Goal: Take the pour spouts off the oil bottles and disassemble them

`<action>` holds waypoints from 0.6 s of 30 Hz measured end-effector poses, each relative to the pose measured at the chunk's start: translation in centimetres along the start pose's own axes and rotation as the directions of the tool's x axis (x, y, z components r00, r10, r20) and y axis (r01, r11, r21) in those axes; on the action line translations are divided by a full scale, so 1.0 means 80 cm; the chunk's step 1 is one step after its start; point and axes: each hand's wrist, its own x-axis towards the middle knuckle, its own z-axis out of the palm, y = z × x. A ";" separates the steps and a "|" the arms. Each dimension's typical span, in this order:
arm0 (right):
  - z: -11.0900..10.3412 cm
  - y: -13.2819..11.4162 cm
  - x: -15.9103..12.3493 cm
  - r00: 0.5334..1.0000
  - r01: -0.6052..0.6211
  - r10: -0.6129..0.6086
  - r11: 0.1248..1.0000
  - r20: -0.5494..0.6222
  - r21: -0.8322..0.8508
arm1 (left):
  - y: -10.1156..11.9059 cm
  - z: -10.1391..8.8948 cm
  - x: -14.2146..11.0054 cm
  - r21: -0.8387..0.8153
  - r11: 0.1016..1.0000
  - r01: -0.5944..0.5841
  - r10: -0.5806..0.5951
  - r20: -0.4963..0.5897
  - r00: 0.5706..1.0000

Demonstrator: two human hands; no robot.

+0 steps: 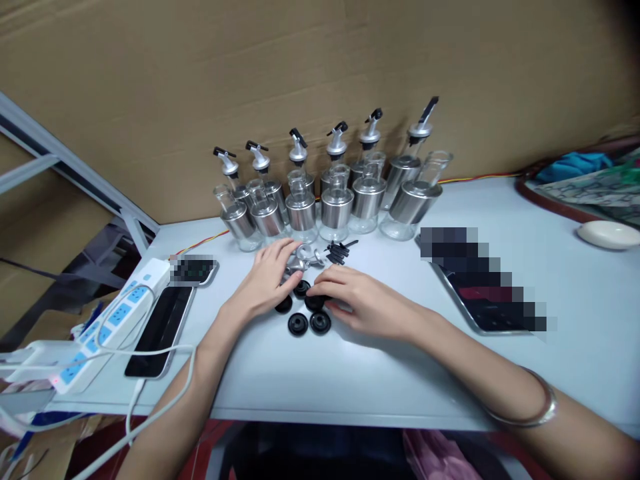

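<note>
My left hand (270, 283) rests on the table, fingers stretched out and thumb apart, beside a small heap of silver pourer parts (303, 259). Its fingers partly cover the heap. My right hand (357, 297) has its fingertips around a black round stopper piece (315, 303), partly hidden by them. Nearby lie more black round pieces, among them one in front (298, 324) and one beside it (321, 321). Small black lever pieces (338, 252) lie in a pile just beyond my right hand.
Behind stand two rows of glass bottles with steel sleeves: open-necked ones (337, 208) in front, ones with pourers (370, 133) behind. At left lie a power strip (117, 313), a phone (163, 327) and white cables. A tablet (480, 293) and a white oval object (607, 235) are at right.
</note>
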 end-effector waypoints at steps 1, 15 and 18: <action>0.000 0.000 0.000 1.000 -0.017 0.017 1.000 -0.017 0.006 | -0.001 0.003 0.000 0.013 1.000 0.008 -0.008 0.001 1.000; 0.017 0.006 -0.003 0.978 -0.204 0.205 0.979 0.045 -0.018 | 0.001 0.029 0.007 -0.096 0.995 0.006 -0.020 -0.135 0.991; 0.022 0.002 -0.002 0.985 -0.170 0.168 0.984 0.037 0.058 | 0.000 0.028 0.006 -0.125 0.991 -0.042 0.025 -0.136 0.990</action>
